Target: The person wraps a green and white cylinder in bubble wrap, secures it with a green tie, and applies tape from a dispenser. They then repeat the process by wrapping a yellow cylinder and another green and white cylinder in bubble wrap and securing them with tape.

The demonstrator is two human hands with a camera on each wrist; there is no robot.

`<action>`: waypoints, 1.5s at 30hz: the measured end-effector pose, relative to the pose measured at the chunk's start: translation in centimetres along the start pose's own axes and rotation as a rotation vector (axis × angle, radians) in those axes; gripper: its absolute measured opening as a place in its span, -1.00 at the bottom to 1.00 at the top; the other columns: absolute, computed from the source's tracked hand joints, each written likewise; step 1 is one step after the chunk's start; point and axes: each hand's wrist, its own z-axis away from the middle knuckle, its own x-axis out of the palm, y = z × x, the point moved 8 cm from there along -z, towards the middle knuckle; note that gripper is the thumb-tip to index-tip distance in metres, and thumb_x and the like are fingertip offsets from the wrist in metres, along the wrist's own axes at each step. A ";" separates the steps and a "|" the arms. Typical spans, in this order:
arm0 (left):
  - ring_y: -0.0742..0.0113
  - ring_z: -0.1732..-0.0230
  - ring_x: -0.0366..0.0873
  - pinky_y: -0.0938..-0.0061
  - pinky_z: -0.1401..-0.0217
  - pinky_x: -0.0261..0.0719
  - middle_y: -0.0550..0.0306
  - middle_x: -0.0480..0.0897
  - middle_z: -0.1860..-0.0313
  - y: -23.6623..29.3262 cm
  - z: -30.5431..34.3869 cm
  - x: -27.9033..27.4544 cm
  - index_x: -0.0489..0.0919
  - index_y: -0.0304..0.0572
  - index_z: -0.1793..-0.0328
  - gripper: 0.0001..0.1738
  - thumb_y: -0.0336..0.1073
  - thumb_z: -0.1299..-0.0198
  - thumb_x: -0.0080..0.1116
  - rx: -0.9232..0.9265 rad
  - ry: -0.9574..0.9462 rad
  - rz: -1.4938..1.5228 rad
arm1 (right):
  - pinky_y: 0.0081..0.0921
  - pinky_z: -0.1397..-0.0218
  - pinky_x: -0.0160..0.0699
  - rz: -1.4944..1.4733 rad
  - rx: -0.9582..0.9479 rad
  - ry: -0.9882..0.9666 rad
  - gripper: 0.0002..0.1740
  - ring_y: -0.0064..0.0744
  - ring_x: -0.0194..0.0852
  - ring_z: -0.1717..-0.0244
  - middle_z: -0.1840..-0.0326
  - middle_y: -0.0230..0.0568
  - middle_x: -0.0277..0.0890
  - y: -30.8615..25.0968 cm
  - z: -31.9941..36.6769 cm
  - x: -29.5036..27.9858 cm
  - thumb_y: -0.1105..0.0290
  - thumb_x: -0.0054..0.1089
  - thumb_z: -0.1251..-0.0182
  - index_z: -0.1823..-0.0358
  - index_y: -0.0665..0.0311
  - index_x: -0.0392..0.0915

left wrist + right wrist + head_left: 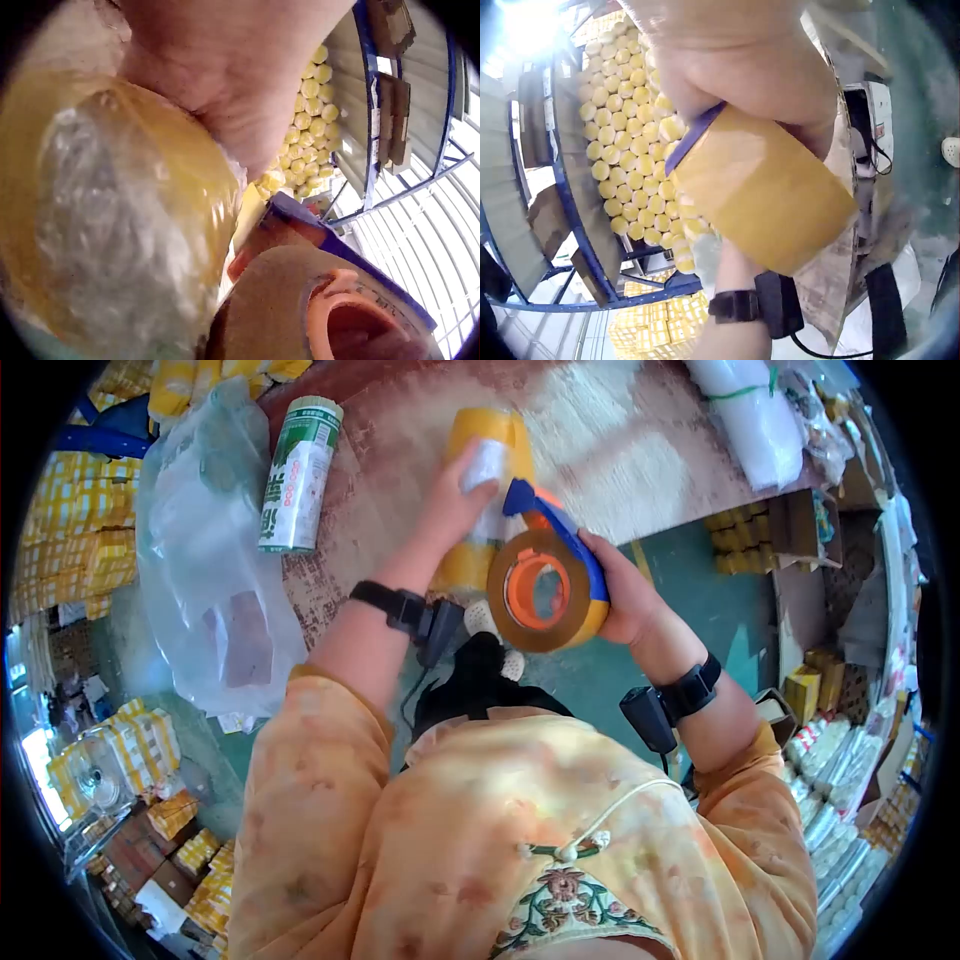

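Near edge of desk (600, 450): left grip (445, 510) curled round yellow wrapped roll (515, 440); right grip (625, 595) clasps tape dispenser (522, 575), blue tip touching roll.

Bright daylight throughout, glare at the right wrist view's top left, fisheye-dark corners, and blurred close-ups in both wrist views.
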 end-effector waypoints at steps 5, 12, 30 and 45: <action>0.09 -0.23 0.42 0.37 -0.26 0.35 -0.17 0.44 -0.24 -0.6 -0.6 0.4 0.24 -0.09 -0.43 -0.28 -0.30 -0.10 0.19 0.044 -0.018 -0.050 | -0.30 -0.03 0.57 -0.118 -0.006 -0.078 -0.47 -0.29 0.53 0.06 -0.04 -0.18 0.51 7.5 4.9 -2.3 0.02 -0.07 -0.38 -0.20 0.23 0.34; 0.07 -0.18 0.45 0.37 -0.22 0.38 -0.17 0.45 -0.23 0.3 0.3 0.9 0.21 -0.07 -0.44 -0.31 -0.25 -0.17 0.13 -0.067 -0.055 -0.130 | -0.41 0.09 0.56 -0.151 0.338 -0.079 -0.55 -0.37 0.55 0.17 0.10 -0.20 0.56 20.7 5.2 -3.0 0.08 -0.03 -0.39 -0.06 0.31 0.45; -0.01 -0.38 0.19 0.05 -0.43 0.07 -0.02 0.33 -0.31 7.0 4.8 7.7 0.34 0.00 -0.30 -0.01 -0.11 0.42 0.49 1.046 -1.209 -1.122 | -0.39 -0.10 0.53 -0.401 0.066 -0.334 -0.46 -0.34 0.55 0.01 -0.08 -0.15 0.51 20.5 -1.2 -5.1 0.04 -0.02 -0.38 -0.21 0.30 0.36; -0.17 -0.23 0.28 0.03 -0.30 0.25 -0.08 0.41 -0.10 5.6 7.2 5.3 0.26 -0.09 -0.33 0.14 -0.03 0.51 0.57 0.694 -0.854 -1.309 | -0.44 -0.01 0.57 -0.357 -0.169 -0.113 -0.49 -0.33 0.60 0.11 0.01 -0.10 0.56 18.7 0.5 -8.4 0.10 0.00 -0.38 -0.14 0.39 0.43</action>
